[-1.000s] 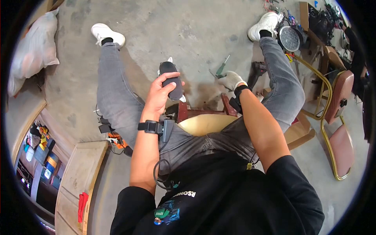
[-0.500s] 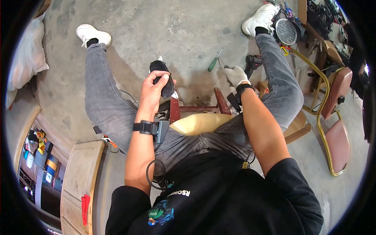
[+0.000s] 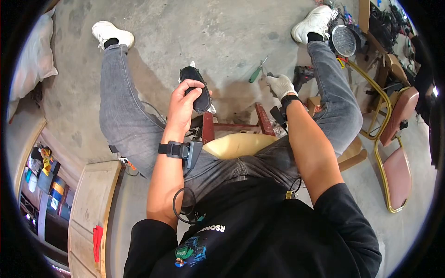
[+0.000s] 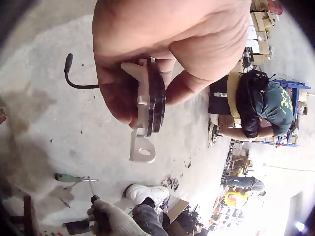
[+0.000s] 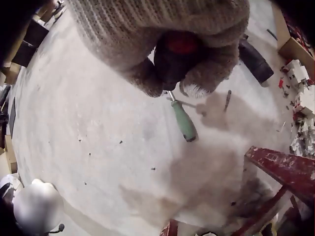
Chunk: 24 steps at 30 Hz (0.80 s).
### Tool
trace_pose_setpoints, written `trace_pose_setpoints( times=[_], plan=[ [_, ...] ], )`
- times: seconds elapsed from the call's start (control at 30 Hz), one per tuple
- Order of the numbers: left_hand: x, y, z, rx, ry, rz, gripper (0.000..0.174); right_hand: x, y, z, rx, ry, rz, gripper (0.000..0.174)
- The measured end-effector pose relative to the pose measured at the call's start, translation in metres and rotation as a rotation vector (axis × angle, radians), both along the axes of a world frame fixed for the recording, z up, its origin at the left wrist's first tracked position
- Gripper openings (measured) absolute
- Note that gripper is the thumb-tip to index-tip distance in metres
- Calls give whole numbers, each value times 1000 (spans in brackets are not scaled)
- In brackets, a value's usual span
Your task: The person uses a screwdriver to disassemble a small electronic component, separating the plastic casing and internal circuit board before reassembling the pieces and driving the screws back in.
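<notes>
My bare left hand (image 3: 178,105) holds a black oval housing (image 3: 189,74) between thumb and fingers, ahead of the left thigh. A white bracket lies along one side of it, and its tab with a hole (image 4: 143,151) sticks out at the end in the left wrist view. My gloved right hand (image 3: 281,86) grips a screwdriver (image 5: 178,56) by its dark handle with a red patch; the fingers hide part of it. Near the right hand, a screwdriver with a green handle (image 3: 255,74) lies on the floor, its shaft overlapped by the held one in the right wrist view.
A dark power drill (image 3: 304,75) lies right of the gloved hand. Between my legs stands a dark red stool frame (image 3: 207,128) with a cream seat (image 3: 238,146). On the right are a round pan-like thing (image 3: 343,41) and a gold-framed chair (image 3: 388,106). A white bag (image 3: 34,62) sits left.
My left hand has turned the black housing slightly, so its lugged rim shows. The right hand has shifted a little away from the green screwdriver. The head view has shifted as well.
</notes>
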<state>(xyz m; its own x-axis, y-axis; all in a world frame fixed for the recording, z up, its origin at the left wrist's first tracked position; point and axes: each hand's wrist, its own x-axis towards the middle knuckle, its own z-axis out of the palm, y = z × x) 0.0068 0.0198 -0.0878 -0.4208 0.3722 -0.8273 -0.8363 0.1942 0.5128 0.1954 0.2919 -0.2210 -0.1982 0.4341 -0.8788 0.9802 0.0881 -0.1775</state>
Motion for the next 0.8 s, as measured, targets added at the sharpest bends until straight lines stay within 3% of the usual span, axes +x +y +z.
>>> trace_pose_setpoints(
  times=[0.27,0.37,0.47,0.53,0.57,0.63,0.7,0.8],
  plan=[
    [3,-1,-3,-18,-4,10,4,-13,-2,11,-74,-28,-73,49],
    [2,1,-1,-28,-14,3,3,-3,4,-9,-103,-64,-126,35],
    [4,-1,-5,-26,-5,10,4,0,5,-12,-115,-17,40,38],
    [5,2,-2,-29,2,-7,4,-5,6,8,-11,98,259,40],
    [2,3,-2,-36,15,-19,5,-12,8,20,-3,111,261,40],
    [3,3,-2,-31,59,-28,7,-35,9,58,-112,71,70,39],
    [3,2,-3,-21,107,-76,11,-47,11,83,-106,126,91,37],
    [2,-6,-4,-16,138,-146,20,-59,8,138,-389,338,-29,36]
  ],
)
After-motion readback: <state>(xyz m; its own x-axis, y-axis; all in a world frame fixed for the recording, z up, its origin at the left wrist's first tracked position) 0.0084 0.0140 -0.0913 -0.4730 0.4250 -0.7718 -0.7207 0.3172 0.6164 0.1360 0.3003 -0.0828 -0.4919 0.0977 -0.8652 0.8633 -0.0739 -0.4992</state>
